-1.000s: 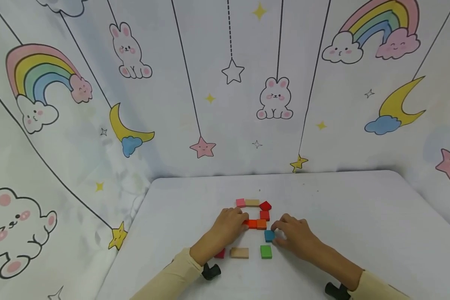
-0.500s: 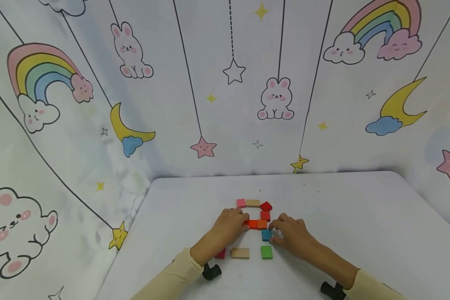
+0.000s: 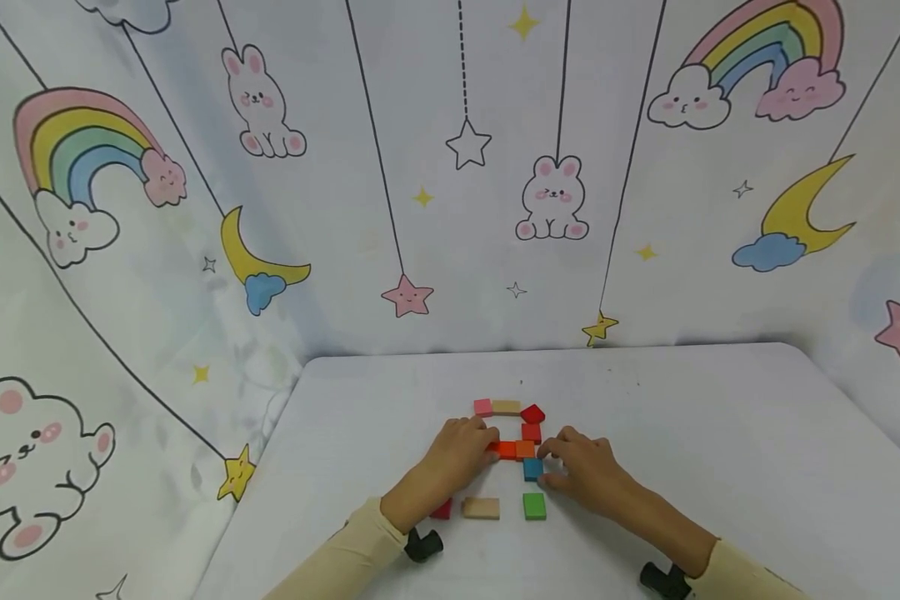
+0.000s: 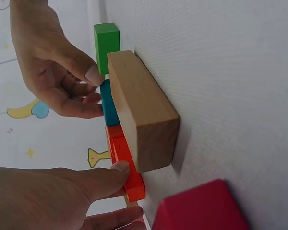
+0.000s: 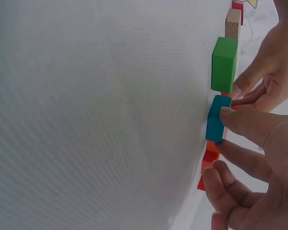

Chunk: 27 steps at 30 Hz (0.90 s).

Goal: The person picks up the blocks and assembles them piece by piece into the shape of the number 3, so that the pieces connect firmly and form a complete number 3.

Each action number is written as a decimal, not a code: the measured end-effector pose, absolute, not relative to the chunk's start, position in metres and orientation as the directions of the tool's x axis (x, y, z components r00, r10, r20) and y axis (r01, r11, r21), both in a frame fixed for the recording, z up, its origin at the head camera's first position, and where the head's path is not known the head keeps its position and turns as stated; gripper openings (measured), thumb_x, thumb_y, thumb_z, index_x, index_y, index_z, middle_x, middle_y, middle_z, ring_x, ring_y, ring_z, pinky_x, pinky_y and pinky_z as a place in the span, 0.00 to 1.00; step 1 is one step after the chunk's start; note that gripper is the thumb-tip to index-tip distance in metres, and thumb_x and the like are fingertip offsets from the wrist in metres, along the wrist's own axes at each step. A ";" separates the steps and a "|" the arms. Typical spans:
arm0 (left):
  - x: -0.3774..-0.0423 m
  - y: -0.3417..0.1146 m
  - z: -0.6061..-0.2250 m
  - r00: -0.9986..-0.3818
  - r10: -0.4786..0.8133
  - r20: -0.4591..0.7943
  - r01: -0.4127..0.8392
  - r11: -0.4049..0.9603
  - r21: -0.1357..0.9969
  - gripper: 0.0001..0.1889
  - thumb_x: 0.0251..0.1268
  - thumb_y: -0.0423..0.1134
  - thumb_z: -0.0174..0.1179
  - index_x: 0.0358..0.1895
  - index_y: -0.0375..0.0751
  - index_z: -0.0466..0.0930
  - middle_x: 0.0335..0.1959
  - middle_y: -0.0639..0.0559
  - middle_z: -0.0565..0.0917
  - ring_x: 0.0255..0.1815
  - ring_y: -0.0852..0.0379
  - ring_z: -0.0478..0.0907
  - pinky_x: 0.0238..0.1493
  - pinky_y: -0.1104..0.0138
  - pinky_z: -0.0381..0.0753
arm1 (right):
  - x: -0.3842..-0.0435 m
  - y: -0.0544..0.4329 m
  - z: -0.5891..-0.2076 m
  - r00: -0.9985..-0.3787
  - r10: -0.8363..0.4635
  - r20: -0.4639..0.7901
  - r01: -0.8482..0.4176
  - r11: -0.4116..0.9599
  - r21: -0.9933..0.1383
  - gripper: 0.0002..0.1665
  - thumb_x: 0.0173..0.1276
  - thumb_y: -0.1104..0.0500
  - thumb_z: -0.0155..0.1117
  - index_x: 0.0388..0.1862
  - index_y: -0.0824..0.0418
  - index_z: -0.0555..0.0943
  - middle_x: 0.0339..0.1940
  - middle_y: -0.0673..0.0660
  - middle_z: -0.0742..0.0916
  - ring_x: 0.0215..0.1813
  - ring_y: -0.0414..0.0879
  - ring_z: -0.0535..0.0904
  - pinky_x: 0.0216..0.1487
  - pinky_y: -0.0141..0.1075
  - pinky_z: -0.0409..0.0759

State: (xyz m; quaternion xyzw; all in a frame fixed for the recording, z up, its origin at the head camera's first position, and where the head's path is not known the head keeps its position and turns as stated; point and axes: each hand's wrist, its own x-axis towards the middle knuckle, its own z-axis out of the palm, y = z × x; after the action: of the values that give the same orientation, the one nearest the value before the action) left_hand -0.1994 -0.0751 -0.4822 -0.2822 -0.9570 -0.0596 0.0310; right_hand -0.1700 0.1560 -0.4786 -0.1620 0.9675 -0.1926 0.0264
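Observation:
My right hand pinches a blue block between thumb and index finger, which show on opposite ends of it in the right wrist view. The block lies flat on the table, right at the near side of an orange block. My left hand holds a red-orange block at its left end, thumb on the near face; its other fingers are partly hidden. That block adjoins the orange one. Beyond them are a red square block, a red pentagonal block, a plain wooden block and a pink block.
Nearer on the white table lie a green block, another plain wooden block and a crimson block, partly behind the left wrist. A printed curtain hangs behind the table's far edge.
My right hand has slid the blue block a little left and away from me, up against the orange block. The left hand stays in place on the red-orange block.

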 end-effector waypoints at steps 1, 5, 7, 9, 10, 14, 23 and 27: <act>-0.199 -0.075 -0.482 -0.839 0.536 0.094 0.543 0.834 0.097 0.15 0.69 0.48 0.72 0.54 0.50 0.88 0.47 0.52 0.86 0.49 0.56 0.82 0.61 0.60 0.81 | -0.170 0.157 -0.479 -0.946 -0.325 0.013 -0.305 0.872 -0.382 0.20 0.57 0.54 0.85 0.47 0.51 0.88 0.40 0.50 0.83 0.45 0.43 0.81 0.48 0.51 0.77; -0.200 -0.075 -0.482 -0.840 0.534 0.093 0.541 0.836 0.092 0.15 0.69 0.48 0.72 0.54 0.50 0.88 0.47 0.52 0.87 0.50 0.56 0.83 0.62 0.60 0.81 | -0.171 0.159 -0.480 -0.944 -0.328 0.018 -0.309 0.869 -0.387 0.21 0.56 0.53 0.86 0.48 0.51 0.87 0.40 0.50 0.83 0.45 0.43 0.81 0.48 0.51 0.76; -0.199 -0.075 -0.482 -0.841 0.533 0.090 0.540 0.837 0.091 0.15 0.69 0.48 0.72 0.55 0.50 0.88 0.48 0.52 0.87 0.50 0.56 0.83 0.62 0.60 0.81 | -0.171 0.160 -0.479 -0.944 -0.330 0.022 -0.313 0.868 -0.386 0.22 0.56 0.52 0.86 0.49 0.50 0.87 0.41 0.50 0.83 0.45 0.43 0.81 0.48 0.51 0.76; -0.199 -0.074 -0.482 -0.841 0.533 0.092 0.540 0.837 0.092 0.15 0.69 0.48 0.72 0.55 0.51 0.88 0.47 0.52 0.87 0.50 0.56 0.82 0.62 0.60 0.81 | -0.170 0.161 -0.478 -0.943 -0.331 0.030 -0.317 0.868 -0.381 0.23 0.56 0.52 0.86 0.50 0.50 0.87 0.41 0.50 0.83 0.45 0.42 0.81 0.48 0.52 0.77; -0.199 -0.074 -0.482 -0.842 0.532 0.092 0.539 0.837 0.093 0.15 0.69 0.48 0.72 0.55 0.51 0.88 0.47 0.52 0.86 0.50 0.56 0.82 0.62 0.60 0.81 | -0.169 0.161 -0.477 -0.943 -0.331 0.034 -0.318 0.869 -0.379 0.23 0.56 0.52 0.86 0.50 0.50 0.87 0.42 0.50 0.83 0.45 0.43 0.82 0.49 0.53 0.77; -0.198 -0.074 -0.483 -0.842 0.532 0.090 0.539 0.836 0.105 0.14 0.69 0.47 0.72 0.55 0.50 0.88 0.47 0.52 0.86 0.50 0.56 0.82 0.61 0.60 0.81 | -0.161 0.162 -0.470 -0.944 -0.330 0.023 -0.315 0.878 -0.361 0.25 0.56 0.50 0.86 0.51 0.49 0.87 0.41 0.49 0.83 0.45 0.42 0.81 0.50 0.53 0.77; -0.197 -0.074 -0.480 -0.841 0.533 0.096 0.540 0.837 0.082 0.14 0.69 0.48 0.72 0.54 0.50 0.88 0.48 0.51 0.87 0.50 0.55 0.83 0.61 0.59 0.82 | -0.142 0.156 -0.464 -0.909 -0.401 -0.113 -0.335 0.864 -0.375 0.24 0.52 0.48 0.88 0.48 0.47 0.88 0.38 0.45 0.80 0.45 0.41 0.76 0.46 0.46 0.73; -0.198 -0.074 -0.480 -0.840 0.534 0.098 0.542 0.837 0.082 0.14 0.69 0.48 0.72 0.54 0.50 0.88 0.48 0.52 0.87 0.49 0.55 0.83 0.62 0.59 0.82 | -0.140 0.153 -0.466 -0.905 -0.399 -0.147 -0.321 0.868 -0.379 0.22 0.52 0.50 0.88 0.45 0.47 0.88 0.37 0.45 0.80 0.44 0.41 0.76 0.45 0.46 0.72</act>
State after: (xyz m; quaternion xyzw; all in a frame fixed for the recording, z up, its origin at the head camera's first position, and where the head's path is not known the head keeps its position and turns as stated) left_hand -0.1979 -0.0738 -0.4804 -0.2807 -0.9576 -0.0532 0.0356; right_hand -0.1399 0.1528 -0.4660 -0.1873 0.9600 -0.1760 0.1110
